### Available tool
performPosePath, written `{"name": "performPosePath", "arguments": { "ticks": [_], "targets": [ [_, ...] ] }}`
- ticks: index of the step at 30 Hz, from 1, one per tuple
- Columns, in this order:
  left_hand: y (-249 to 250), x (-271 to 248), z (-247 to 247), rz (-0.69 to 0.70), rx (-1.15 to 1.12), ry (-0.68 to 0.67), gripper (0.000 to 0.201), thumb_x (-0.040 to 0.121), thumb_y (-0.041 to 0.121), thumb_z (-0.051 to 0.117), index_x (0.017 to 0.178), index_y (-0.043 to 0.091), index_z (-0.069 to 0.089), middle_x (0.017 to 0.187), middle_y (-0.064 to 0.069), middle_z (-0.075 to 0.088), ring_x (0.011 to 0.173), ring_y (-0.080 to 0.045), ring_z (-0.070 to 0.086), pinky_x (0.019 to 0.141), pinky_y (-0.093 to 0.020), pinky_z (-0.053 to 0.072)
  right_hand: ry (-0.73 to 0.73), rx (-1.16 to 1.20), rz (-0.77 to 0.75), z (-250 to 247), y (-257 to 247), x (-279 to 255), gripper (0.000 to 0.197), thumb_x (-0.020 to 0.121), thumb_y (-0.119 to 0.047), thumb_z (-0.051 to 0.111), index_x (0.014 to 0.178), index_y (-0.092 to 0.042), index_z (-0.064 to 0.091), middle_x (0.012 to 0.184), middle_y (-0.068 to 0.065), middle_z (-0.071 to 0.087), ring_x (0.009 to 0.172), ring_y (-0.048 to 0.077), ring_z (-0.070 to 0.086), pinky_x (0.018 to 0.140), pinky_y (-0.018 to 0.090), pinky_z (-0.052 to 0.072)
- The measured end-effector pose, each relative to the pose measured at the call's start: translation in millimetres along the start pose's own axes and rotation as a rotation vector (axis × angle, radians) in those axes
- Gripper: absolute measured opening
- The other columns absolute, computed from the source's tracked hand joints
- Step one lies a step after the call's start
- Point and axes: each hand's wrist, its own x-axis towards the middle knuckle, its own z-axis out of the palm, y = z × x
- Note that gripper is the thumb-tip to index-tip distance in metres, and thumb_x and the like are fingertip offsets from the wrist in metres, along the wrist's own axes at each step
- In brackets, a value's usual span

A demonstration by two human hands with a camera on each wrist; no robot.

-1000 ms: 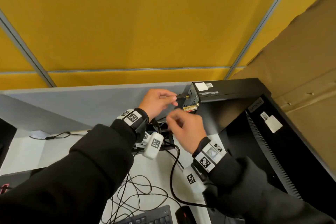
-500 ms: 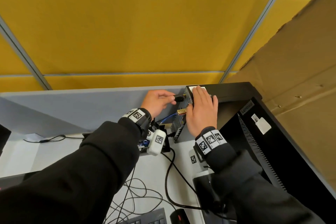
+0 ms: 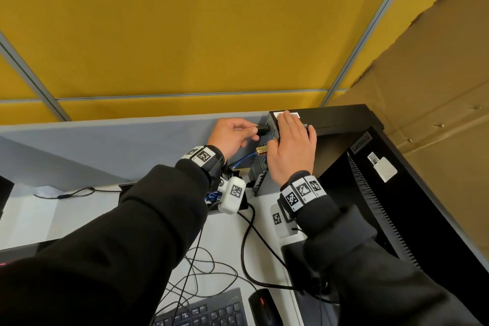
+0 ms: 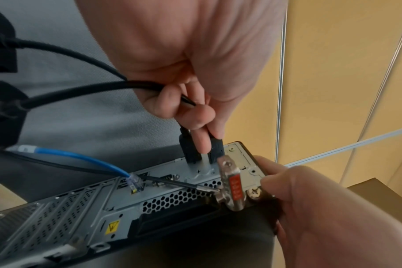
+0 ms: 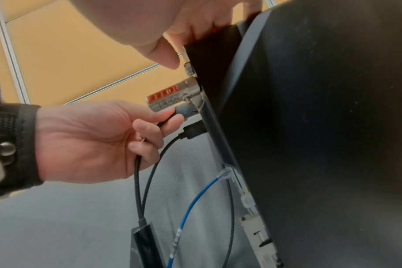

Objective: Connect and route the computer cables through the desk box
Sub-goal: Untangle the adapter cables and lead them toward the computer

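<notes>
A black computer case (image 3: 330, 118) stands at the back of the desk, its metal rear panel (image 4: 117, 195) facing left. My left hand (image 3: 232, 135) pinches a black plug (image 3: 263, 130) against a port near the panel's top, and its cable (image 5: 138, 181) runs down through the palm. A second black plug (image 5: 194, 129) sits in the port beside it. My right hand (image 3: 291, 148) lies flat on the case with straight fingers, thumb (image 5: 163, 54) at the rear edge. A blue network cable (image 4: 85, 157) is plugged in lower down. The desk box (image 3: 127, 187) is mostly hidden under my left wrist.
A metal combination cable lock (image 4: 232, 183) hangs from the panel just below the plugs. Right of the case a black monitor back (image 3: 397, 206) leans, with cardboard (image 3: 423, 87) behind. Loose thin cables (image 3: 201, 267), a keyboard (image 3: 206, 312) and a mouse (image 3: 264, 307) lie near me.
My right hand left the area by the lock and settled flat on the case. The left hand stayed at the rear panel with the plug.
</notes>
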Motion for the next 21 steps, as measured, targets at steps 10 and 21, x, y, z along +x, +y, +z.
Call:
{"name": "performPosePath", "arguments": {
  "ticks": [10,21],
  "targets": [
    [0,-1,-3,0.034,0.119,-0.030,0.017,0.095,0.015,0.072,0.107,0.003,0.075,0.089,-0.015,0.078,0.062,-0.022,0.061,0.068,-0.034,0.054,-0.038,-0.026,-0.020,-3,-1,-1,0.067,0.089,-0.034,0.041,0.152,-0.011,0.042,0.160,0.006,0.039,0.149,0.020,0.030,0.123,0.045,0.017],
    [-65,-83,-91,0.011,0.314,0.299,0.016,0.093,0.027,0.073,0.107,0.019,0.078,0.103,0.006,0.076,0.099,-0.009,0.070,0.096,-0.025,0.051,0.097,0.524,-0.026,16,-10,-83,0.044,0.087,-0.012,0.063,0.130,-0.020,0.060,0.159,0.004,0.031,0.150,0.020,0.025,0.123,0.032,0.021]
  ]
}}
